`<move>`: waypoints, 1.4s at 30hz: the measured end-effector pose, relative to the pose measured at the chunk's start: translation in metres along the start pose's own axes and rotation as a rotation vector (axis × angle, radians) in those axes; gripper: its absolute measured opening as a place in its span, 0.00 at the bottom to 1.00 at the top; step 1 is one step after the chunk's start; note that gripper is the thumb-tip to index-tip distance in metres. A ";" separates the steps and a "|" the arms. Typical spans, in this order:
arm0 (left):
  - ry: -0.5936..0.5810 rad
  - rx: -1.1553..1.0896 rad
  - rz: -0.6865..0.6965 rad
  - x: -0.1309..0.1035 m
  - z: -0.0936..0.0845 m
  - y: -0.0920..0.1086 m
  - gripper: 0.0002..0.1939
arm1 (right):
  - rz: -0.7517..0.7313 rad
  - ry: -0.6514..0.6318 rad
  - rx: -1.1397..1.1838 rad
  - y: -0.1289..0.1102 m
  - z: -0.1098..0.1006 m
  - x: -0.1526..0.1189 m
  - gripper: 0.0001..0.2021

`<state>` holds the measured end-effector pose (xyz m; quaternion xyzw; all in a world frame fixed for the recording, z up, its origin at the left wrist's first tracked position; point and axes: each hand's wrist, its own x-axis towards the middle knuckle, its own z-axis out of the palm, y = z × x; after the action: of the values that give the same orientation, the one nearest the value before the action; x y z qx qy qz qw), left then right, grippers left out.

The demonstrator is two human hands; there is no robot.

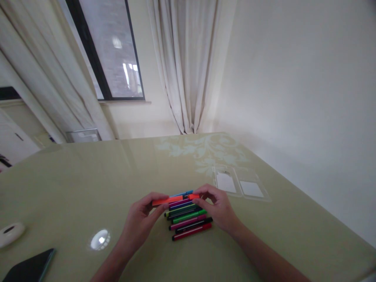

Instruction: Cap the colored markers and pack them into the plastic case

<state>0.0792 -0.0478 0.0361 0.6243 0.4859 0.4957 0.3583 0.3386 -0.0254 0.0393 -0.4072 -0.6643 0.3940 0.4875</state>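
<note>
An orange marker (pixel 173 199) is held level between my two hands, above the far end of a row of markers. My left hand (pixel 142 217) pinches its barrel between thumb and fingers. The orange cap end (pixel 194 196) is pinched in my right hand (pixel 217 205). A dark band shows between barrel and cap; whether they are apart I cannot tell. Below lie several markers side by side on the table, among them a red marker (pixel 192 232) nearest me, a black marker (pixel 194 225), a bright green marker (pixel 189 217) and a blue marker (pixel 186 193) at the far end.
An opened clear plastic case (pixel 238 192) with white paper inserts lies beyond my right hand on the glossy green table (pixel 88 184). At the left are a dark phone-like slab (pixel 29 266) and a white rounded object (pixel 11 235). A wall (pixel 308 117) borders the right edge.
</note>
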 end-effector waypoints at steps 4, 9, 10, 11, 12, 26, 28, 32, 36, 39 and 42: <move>0.003 -0.013 -0.015 -0.001 0.000 0.000 0.14 | -0.004 0.007 0.009 -0.001 0.000 -0.001 0.12; -0.002 0.006 -0.017 -0.001 -0.001 -0.002 0.15 | 0.008 0.011 0.003 -0.003 0.001 -0.001 0.14; 0.003 0.013 -0.014 -0.001 -0.001 -0.002 0.15 | 0.009 0.012 0.001 -0.003 0.001 -0.001 0.14; 0.008 0.021 -0.011 -0.001 -0.001 -0.002 0.16 | 0.010 0.013 0.001 -0.004 0.001 -0.001 0.15; 0.010 0.030 -0.008 -0.001 0.000 -0.002 0.16 | 0.009 0.014 0.003 -0.004 0.001 -0.001 0.15; 0.023 0.058 0.014 -0.008 0.009 0.002 0.11 | -0.042 -0.029 -0.047 -0.004 0.003 -0.006 0.10; 0.041 0.060 0.022 -0.009 0.010 0.001 0.10 | -0.047 -0.020 -0.034 -0.004 0.003 -0.007 0.10; 0.042 0.054 0.006 -0.010 0.012 0.003 0.10 | -0.034 -0.009 -0.006 -0.003 0.002 -0.007 0.10; 0.054 0.038 -0.008 -0.012 0.014 0.008 0.10 | -0.026 -0.005 0.036 -0.003 0.002 -0.008 0.10; 0.062 0.040 -0.024 -0.014 0.016 0.009 0.09 | -0.021 -0.006 0.068 -0.003 0.003 -0.009 0.10; 0.065 0.028 -0.034 -0.017 0.018 0.009 0.08 | -0.013 -0.009 0.106 -0.001 0.003 -0.009 0.09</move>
<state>0.0982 -0.0656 0.0350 0.6046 0.5145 0.5029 0.3419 0.3374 -0.0350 0.0369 -0.3747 -0.6475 0.4272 0.5079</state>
